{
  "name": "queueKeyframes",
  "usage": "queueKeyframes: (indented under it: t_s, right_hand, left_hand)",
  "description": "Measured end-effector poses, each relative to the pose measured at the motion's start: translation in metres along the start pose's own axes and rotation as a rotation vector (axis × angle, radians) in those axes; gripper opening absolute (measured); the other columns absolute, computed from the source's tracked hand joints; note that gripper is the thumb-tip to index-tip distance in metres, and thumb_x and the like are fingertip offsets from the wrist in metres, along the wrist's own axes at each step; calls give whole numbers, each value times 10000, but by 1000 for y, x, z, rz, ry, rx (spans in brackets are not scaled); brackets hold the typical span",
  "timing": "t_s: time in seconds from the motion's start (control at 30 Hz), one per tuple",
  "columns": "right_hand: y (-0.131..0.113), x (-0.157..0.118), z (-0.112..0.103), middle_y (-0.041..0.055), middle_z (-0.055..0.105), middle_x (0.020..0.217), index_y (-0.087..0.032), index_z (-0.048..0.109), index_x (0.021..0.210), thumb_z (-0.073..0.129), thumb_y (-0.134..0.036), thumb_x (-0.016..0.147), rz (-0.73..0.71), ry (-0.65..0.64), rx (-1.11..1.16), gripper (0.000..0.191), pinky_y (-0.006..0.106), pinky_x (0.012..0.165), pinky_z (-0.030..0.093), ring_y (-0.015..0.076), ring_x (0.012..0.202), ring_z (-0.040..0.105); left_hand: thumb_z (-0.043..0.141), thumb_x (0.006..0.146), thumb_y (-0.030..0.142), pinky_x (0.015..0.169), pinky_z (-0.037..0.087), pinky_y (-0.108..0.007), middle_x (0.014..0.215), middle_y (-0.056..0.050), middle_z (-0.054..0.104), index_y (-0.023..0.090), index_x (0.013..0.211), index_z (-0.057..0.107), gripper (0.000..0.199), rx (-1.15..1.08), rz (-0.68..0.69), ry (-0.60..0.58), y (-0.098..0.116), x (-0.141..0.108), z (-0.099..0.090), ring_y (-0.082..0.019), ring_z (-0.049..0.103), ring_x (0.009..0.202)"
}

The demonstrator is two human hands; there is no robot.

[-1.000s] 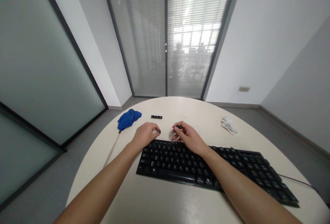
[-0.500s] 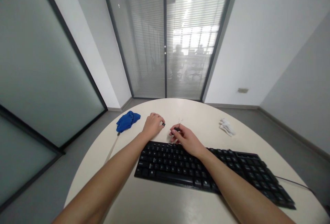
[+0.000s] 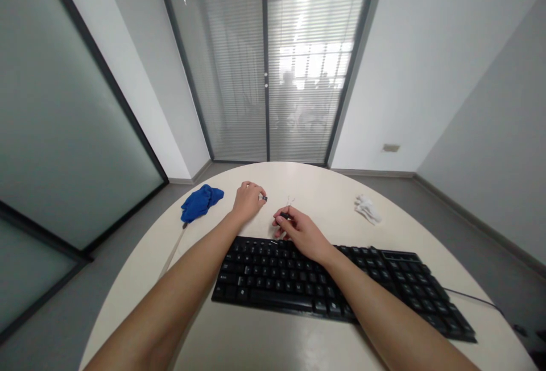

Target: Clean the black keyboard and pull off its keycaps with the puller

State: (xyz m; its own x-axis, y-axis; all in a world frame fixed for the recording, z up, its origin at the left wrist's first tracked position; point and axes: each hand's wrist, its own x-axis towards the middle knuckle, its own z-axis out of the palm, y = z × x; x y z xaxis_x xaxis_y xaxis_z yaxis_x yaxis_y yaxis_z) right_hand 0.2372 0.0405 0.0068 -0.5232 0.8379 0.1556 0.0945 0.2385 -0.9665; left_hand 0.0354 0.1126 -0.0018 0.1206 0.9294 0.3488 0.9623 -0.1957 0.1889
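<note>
My left hand (image 3: 248, 201) rests low over the round table beyond the keyboard, with a small black keycap (image 3: 265, 198) between thumb and fingertips. Above the keyboard's back edge, my right hand (image 3: 303, 231) is closed around a short black handle with thin wire prongs sticking out at the far end; it looks like a wire keycap puller (image 3: 284, 215). Beneath the right forearm lies the black keyboard (image 3: 281, 300), partly covered by that arm.
A blue cloth (image 3: 200, 202) with a pale stick or strap (image 3: 173, 253) lies at left. Crumpled white gloves or cloth (image 3: 367, 209) sit at right on the cream table (image 3: 239, 337). A cable (image 3: 473, 297) runs off the keyboard's right side.
The whole view has turned slightly to the right. My left hand, with the keycap, has moved a little farther from me; the right hand keeps nearly the same place above the keyboard.
</note>
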Motion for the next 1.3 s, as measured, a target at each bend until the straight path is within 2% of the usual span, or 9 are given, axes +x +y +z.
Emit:
queueKeyframes:
  t_s: [0.27,0.47,0.73,1.3]
  right_hand:
    - [0,-1,-1,55,676,945,-197,541,1011,523,-516,934,-3,-3,-16,328,251,598,511,138,719,675]
    - [5,1,-1,47,671,943,-198,535,1019,520,-506,943,-16,-5,-16,318,244,599,510,133,719,675]
    - [3,1,-1,53,677,938,-198,539,1011,526,-526,933,-10,-4,-17,337,253,602,514,139,719,673]
    - [2,0,-1,46,676,926,-200,542,1010,532,-519,934,-7,-4,-11,328,255,611,514,139,719,675]
  left_hand:
    - [689,811,251,1000,428,-407,1103,-72,679,239,948,737,146,-18,-51,15,-5,-3,4,-297,480,1159]
    - [686,806,221,1007,429,-392,1136,-77,656,217,1025,708,220,-29,-29,28,-7,-4,5,-282,481,1161]
    - [676,819,229,1007,421,-399,1124,-72,644,225,956,719,143,-31,1,27,-7,-5,4,-284,481,1143]
    - [650,840,196,1018,410,-396,1175,-86,607,211,1021,684,184,-32,-27,17,-5,-8,4,-278,480,1168]
